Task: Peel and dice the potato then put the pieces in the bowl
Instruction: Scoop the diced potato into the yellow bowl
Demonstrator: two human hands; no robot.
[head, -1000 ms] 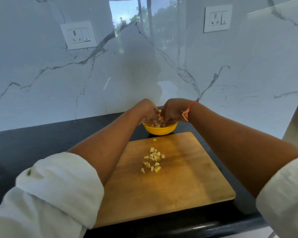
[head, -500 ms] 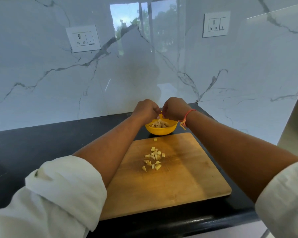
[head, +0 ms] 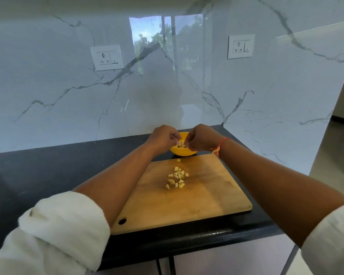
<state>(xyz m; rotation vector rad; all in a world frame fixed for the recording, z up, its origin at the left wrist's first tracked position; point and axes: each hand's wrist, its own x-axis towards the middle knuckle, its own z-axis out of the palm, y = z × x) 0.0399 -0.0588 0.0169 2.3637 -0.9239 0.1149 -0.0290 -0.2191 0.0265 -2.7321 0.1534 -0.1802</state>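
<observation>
Both hands were over the yellow bowl (head: 184, 153) at the far edge of the board. L hand (head: 163, 138) was above the bowl's left rim and R hand (head: 200, 138) above its right rim, w/ a narrow gap btwn them and no contact. Fingers of both were curled inward and pointed down toward the bowl. Fingertips were too small to read, so couldn't tell whether either hand pinched a piece or held nothing.

Some potato pieces (head: 181, 145) lay inside the bowl, seen through the gap btwn the hands. The bowl sat on the black table (head: 48, 171), just beyond the wooden cutting board (head: 207, 195). A loose cluster of diced potato (head: 177, 177) lay near the board's middle, toward the far side. One stray piece (head: 178, 160) lay apart from it, close to the far edge just before the bowl.

The board lay flat near the table's front edge, hanging hole (head: 122, 221) at its near-left corner. R wrist had a red thread bracelet (head: 219, 144). White sleeves were rolled up on both forearms. Behind was a white marble wall w/ two sockets, left (head: 107, 57) and right (head: 240, 46).
</observation>
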